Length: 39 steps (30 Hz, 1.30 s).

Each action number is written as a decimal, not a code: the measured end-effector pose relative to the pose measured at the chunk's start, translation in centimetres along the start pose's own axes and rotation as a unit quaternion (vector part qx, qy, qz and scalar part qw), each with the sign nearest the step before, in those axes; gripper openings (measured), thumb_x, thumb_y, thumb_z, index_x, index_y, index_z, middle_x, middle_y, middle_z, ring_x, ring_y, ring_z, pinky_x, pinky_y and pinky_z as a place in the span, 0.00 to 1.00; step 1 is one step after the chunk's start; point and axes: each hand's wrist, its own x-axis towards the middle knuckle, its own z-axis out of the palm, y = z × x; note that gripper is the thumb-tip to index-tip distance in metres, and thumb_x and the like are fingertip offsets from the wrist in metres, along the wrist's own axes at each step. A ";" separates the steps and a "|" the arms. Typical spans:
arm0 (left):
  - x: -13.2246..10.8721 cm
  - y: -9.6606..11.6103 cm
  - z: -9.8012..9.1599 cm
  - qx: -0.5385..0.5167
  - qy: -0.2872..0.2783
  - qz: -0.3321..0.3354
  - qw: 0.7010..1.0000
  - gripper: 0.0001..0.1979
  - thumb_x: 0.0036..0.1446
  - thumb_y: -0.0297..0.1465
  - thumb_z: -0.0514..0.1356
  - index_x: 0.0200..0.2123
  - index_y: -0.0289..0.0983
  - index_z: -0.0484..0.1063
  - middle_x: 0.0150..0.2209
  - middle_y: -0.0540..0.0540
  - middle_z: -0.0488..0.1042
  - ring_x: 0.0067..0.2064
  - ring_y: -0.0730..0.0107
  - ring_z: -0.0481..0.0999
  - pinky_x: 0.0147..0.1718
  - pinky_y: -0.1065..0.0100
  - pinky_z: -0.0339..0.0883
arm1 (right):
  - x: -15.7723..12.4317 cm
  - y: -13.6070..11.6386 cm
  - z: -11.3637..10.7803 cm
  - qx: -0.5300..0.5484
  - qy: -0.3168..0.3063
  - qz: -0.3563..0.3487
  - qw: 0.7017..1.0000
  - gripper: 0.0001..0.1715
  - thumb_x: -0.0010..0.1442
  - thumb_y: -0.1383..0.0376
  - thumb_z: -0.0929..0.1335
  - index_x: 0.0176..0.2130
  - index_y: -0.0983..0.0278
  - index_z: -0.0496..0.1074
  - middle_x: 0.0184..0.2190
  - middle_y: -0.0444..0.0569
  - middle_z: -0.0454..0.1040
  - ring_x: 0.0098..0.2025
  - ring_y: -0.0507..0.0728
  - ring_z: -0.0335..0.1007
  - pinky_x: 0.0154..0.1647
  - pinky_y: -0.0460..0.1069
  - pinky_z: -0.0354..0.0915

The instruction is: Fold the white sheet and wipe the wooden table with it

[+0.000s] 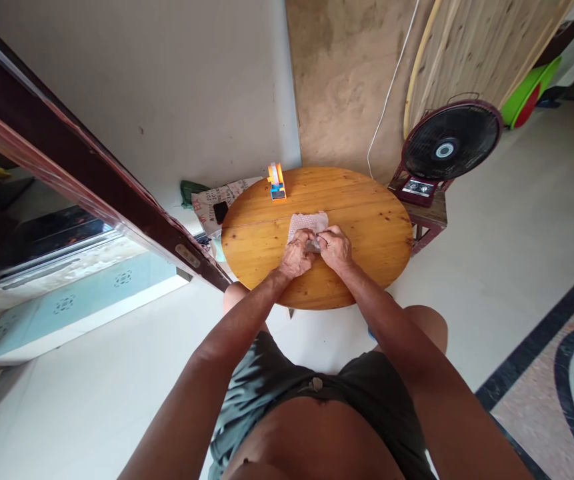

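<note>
Left hand: your left hand (297,253) has its fingers curled in tight, tips pinching a grey piece (313,246).
Right hand: your right hand (335,248) is curled shut the same way, thumb and fingertips on that piece, knuckles touching the left hand.
Grey piece: held between your 2 hands at the near edge of the white sheet (308,223); too small to tell what it is.
White sheet: lies flat in the middle of the round wooden table (377,220), its near edge under your fingers.
Holder: 1 orange and blue holder (277,182) stands at the table's far edge, well apart, with something pale inside.
Fan: a black fan (451,141) sits on a stool (424,217) beside the table.
</note>
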 end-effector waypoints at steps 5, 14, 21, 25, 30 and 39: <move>0.2 0.8 0.6 0.009 -0.009 0.002 1.000 0.27 0.41 0.19 0.56 0.48 0.39 0.65 0.54 0.40 0.70 0.58 0.58 0.73 0.61 0.56 0.68 | 0.0 0.2 -0.5 -0.015 -0.006 -0.020 1.000 0.15 0.65 0.67 0.65 0.39 0.61 0.82 0.45 0.53 0.76 0.49 0.59 0.71 0.50 0.50 0.66; -1.3 -1.5 -2.1 0.021 0.128 -0.102 0.986 0.30 0.49 0.23 0.59 0.57 0.36 0.62 0.59 0.35 0.65 0.63 0.51 0.67 0.64 0.51 0.63 | -0.2 -0.8 -0.4 -0.025 -0.007 -0.031 0.999 0.14 0.66 0.67 0.65 0.40 0.61 0.81 0.45 0.55 0.75 0.51 0.61 0.67 0.53 0.52 0.66; -2.4 -0.5 -4.0 -0.162 0.071 -0.385 0.906 0.36 0.55 0.34 0.67 0.64 0.39 0.56 0.47 0.42 0.74 0.34 0.69 0.77 0.37 0.66 0.75 | -0.3 -0.9 -0.2 -0.023 0.008 -0.032 0.999 0.15 0.66 0.67 0.64 0.41 0.62 0.81 0.46 0.56 0.74 0.50 0.61 0.67 0.53 0.52 0.66; -0.8 0.4 -4.5 -0.241 0.046 -0.447 0.860 0.42 0.53 0.31 0.70 0.66 0.36 0.53 0.39 0.45 0.75 0.27 0.74 0.75 0.29 0.70 0.73 | -0.4 -0.7 -0.1 -0.024 0.009 -0.037 0.999 0.16 0.66 0.68 0.64 0.43 0.62 0.81 0.46 0.56 0.74 0.51 0.61 0.67 0.54 0.52 0.66; 0.9 0.1 -5.0 -0.300 0.024 -0.489 0.819 0.36 0.52 0.27 0.71 0.60 0.30 0.60 0.33 0.46 0.76 0.25 0.71 0.76 0.31 0.65 0.77 | -0.5 -0.6 -0.1 -0.027 0.013 -0.036 0.999 0.16 0.67 0.68 0.64 0.43 0.61 0.81 0.47 0.55 0.74 0.52 0.61 0.67 0.54 0.51 0.65; -0.3 0.8 -4.5 -0.409 0.131 -0.493 0.757 0.36 0.46 0.19 0.73 0.57 0.31 0.63 0.36 0.44 0.78 0.32 0.70 0.81 0.37 0.67 0.79 | -0.6 -0.4 0.0 -0.018 0.016 -0.041 0.999 0.16 0.67 0.67 0.64 0.44 0.61 0.81 0.47 0.55 0.75 0.52 0.62 0.67 0.54 0.52 0.65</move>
